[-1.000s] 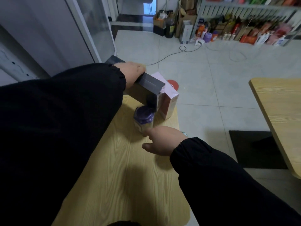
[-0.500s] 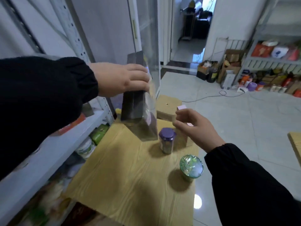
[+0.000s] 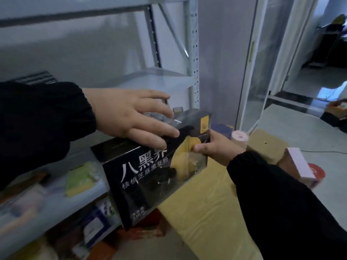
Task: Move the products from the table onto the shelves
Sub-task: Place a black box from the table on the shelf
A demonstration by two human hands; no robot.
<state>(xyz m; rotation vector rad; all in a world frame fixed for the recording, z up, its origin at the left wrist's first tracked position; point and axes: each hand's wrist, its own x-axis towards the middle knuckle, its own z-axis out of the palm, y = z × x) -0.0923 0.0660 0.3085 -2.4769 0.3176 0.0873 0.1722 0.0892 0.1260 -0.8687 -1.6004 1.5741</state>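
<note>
Black box with white Chinese lettering and a yellow panel is held in the air, tilted, between the wooden worktop and the grey metal shelving, its top about level with a middle shelf board. The left hand, in a black sleeve, lies flat across the top of the box, fingers straight and spread, its grip open. The right hand holds the box's right end, thumb pressed to the front face, its grip closed on the box. On the lower shelf beside the box sit a green packet and other packages too blurred to name. On the worktop just behind the right hand stands a pink-lidded jar; a pink-topped carton stands farther right, near the edge
</note>
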